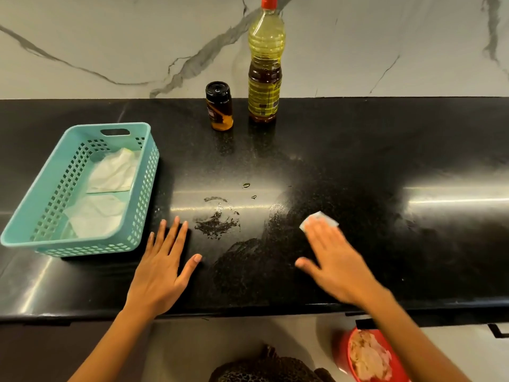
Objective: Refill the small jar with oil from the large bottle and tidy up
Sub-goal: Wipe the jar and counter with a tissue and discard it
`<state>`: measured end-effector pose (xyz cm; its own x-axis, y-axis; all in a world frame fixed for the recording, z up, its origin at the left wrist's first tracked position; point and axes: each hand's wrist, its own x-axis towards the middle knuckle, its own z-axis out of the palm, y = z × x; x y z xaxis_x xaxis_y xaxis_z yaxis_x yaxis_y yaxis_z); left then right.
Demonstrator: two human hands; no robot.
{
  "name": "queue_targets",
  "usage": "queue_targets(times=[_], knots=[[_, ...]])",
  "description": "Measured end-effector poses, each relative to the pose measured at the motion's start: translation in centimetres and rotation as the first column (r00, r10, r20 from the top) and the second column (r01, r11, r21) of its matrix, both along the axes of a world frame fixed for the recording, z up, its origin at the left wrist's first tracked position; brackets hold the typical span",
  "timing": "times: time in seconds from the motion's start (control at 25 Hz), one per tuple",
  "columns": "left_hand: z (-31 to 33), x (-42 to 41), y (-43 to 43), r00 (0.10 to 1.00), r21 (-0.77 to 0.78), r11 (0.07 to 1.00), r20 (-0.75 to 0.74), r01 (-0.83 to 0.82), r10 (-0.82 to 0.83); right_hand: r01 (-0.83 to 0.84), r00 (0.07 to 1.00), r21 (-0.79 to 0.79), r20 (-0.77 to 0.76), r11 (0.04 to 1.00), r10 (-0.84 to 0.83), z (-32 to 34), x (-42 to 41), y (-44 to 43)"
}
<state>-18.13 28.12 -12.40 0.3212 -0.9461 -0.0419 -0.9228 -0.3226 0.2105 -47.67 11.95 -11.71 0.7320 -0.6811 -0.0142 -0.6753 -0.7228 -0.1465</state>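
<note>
Left hand point(162, 268) flat on the black worktop point(385, 139), fingers straight and spread, holding nothing. Right hand point(333, 263) also flat, straight fingers pressing a small white tissue point(321, 219) onto the worktop (hand is motion-blurred). Between the hands I see an oil smear point(217, 221), with two small drops point(246, 185) just behind it. Jar point(219, 106) stands upright at the back near the marble wall, black lid on. Bottle point(265, 67) stands upright just right of it, red cap on, mostly full of yellow oil. On the left sits a teal basket point(146, 188) with white tissues point(113, 172) lying inside. Red bowl point(341, 351) below the worktop edge, lower right, contents unclear.
</note>
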Motion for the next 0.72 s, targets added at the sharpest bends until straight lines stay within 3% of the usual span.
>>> queue_targets(times=[0.12,0.2,0.36,0.48,0.6,0.72], knots=[[0.0,0.2,-0.1,1.000,-0.015,1.000,-0.023,-0.011,0.010,0.246,0.968,0.104,-0.068,0.964,-0.240,0.4,1.0,-6.9],[0.0,0.2,-0.2,1.000,-0.014,1.000,-0.008,-0.009,0.009,0.303,0.951,0.123,-0.106,0.945,-0.291,0.8,4.9,-9.7],[-0.1,0.3,-0.2,0.999,-0.010,1.000,0.050,0.001,0.000,-0.012,0.994,0.124,-0.107,0.992,0.026,0.9,10.7,-5.2],[-0.2,0.4,-0.2,0.997,-0.017,1.000,0.074,0.001,0.000,-0.193,0.980,0.109,-0.017,0.975,0.196,0.9,6.8,-0.2],[-0.4,0.3,-0.2,0.997,-0.025,1.000,0.078,0.002,-0.001,-0.039,0.998,0.036,-0.048,0.999,0.041,0.4,1.6,-4.1],[-0.5,0.4,-0.3,0.997,-0.029,1.000,0.074,0.004,-0.002,0.238,0.967,0.102,-0.118,0.966,-0.226,0.8,2.1,-11.4]])
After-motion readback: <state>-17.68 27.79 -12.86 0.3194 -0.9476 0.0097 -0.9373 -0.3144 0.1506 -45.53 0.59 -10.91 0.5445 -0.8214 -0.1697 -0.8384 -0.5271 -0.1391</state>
